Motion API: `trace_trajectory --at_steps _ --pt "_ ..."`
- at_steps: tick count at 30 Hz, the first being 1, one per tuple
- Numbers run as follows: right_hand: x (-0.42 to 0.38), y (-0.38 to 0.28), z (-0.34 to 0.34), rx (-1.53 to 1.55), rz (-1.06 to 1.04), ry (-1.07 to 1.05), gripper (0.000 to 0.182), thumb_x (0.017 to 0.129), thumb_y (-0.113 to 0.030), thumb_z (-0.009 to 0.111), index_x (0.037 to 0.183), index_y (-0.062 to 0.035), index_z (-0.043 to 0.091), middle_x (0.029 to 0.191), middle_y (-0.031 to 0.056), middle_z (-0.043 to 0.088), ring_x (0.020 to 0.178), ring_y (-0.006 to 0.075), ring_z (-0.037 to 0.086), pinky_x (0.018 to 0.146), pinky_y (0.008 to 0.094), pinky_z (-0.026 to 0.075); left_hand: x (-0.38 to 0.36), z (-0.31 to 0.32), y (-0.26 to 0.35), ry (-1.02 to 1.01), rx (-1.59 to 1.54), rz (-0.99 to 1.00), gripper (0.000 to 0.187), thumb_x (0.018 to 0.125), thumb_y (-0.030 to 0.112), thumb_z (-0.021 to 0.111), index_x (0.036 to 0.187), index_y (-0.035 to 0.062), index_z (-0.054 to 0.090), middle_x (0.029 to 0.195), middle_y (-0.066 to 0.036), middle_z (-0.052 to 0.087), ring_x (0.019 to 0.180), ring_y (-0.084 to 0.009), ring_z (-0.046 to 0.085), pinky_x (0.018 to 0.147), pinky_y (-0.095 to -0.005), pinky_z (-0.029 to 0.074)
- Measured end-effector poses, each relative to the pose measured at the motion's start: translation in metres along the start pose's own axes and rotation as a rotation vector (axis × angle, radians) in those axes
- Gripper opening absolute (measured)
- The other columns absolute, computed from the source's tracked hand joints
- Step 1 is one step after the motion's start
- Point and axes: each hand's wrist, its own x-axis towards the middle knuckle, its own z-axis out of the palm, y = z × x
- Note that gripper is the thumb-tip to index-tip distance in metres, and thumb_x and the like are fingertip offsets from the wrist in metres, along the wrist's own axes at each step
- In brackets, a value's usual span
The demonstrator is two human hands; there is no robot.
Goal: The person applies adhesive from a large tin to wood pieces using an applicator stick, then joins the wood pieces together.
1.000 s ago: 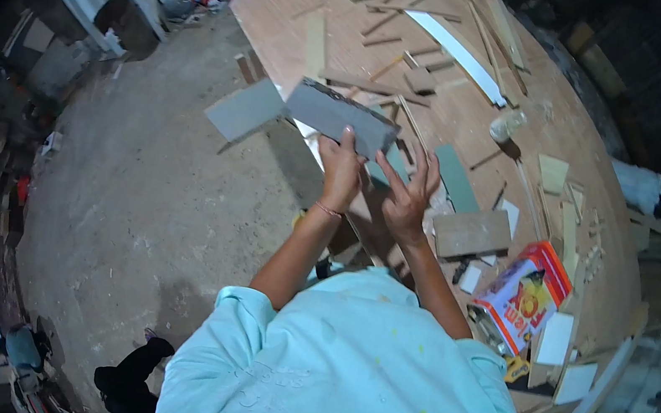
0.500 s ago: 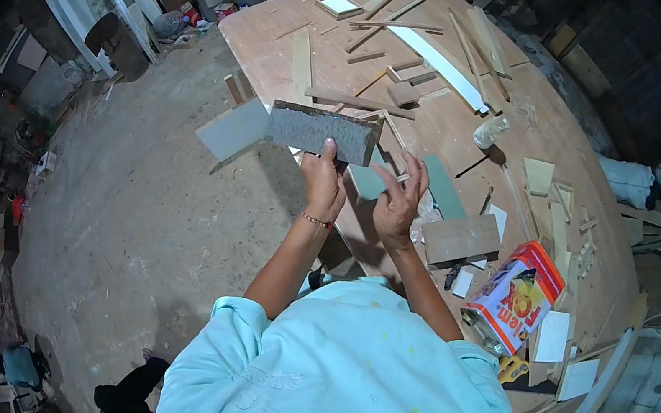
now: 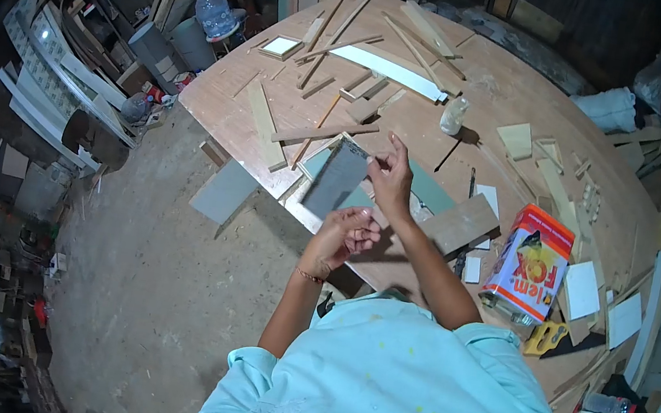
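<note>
As R hand (image 3: 389, 183) touches its edge | gray blk (image 3: 336, 178) just L

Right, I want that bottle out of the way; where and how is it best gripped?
Grip the bottle around its rounded body, probably from the right: it seems upright, and the white strip ends close on its left.
</note>
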Motion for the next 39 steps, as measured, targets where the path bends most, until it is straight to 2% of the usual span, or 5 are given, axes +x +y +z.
trace_trajectory --at_steps 2,6,19,24,39 --pt "0.006 0.002 -0.012 -0.071 0.032 -0.048 0.051 0.074 -0.003 0.058 0.120 0.0001 0.036 0.074 0.0109 0.062 0.065 0.0159 0.060 0.063 0.0271 0.047 0.002 -0.004 -0.006 -0.032 0.125 0.059 0.020 0.080 0.013 0.060 0.093 0.0006 0.052 0.080 -0.010 0.059 0.067 -0.0145 0.057 0.060 -0.0230 0.048" --pt "0.004 -0.008 -0.032 -0.125 0.031 -0.075 0.052 0.076 -0.002 0.056 0.123 0.0019 0.034 0.072 0.0041 0.058 0.065 0.0076 0.052 0.063 0.0216 0.044 0.016 0.000 0.008 0.698 0.842 1.052 0.030 0.071 0.009 0.069 0.093 0.0005 0.051 0.086 -0.009 0.057 0.080 -0.0114 0.054 0.069 -0.0224 0.043" --pt "-0.008 -0.031 -0.077 0.045 0.019 -0.029 0.052 0.078 0.000 0.047 0.128 -0.0037 0.032 0.088 0.0129 0.061 0.079 0.0163 0.059 0.073 0.0260 0.045 0.042 0.017 0.022 -0.042 0.327 0.199 0.018 0.072 -0.001 0.064 0.089 -0.0011 0.059 0.080 -0.006 0.062 0.066 -0.0111 0.058 0.059 -0.0226 0.048" --pt "-0.018 -0.031 -0.088 -0.404 -0.358 -0.105 0.048 0.083 0.001 0.031 0.123 -0.0203 0.048 0.122 0.0172 0.040 0.107 0.0299 0.046 0.087 0.0357 0.040 0.041 0.029 0.032 -0.106 0.190 0.199 0.019 0.072 -0.003 0.062 0.090 -0.0019 0.058 0.079 -0.007 0.062 0.063 -0.0121 0.060 0.057 -0.0234 0.050" --pt "-0.028 -0.056 -0.078 -1.087 -0.431 0.018 0.054 0.072 0.002 0.046 0.108 -0.0366 0.057 0.130 0.0095 0.029 0.120 0.0309 0.027 0.097 0.0456 0.021 0.040 0.017 0.082 -0.167 0.130 0.136 0.021 0.068 -0.005 0.062 0.089 -0.0008 0.057 0.075 -0.009 0.062 0.062 -0.0140 0.062 0.058 -0.0263 0.053"
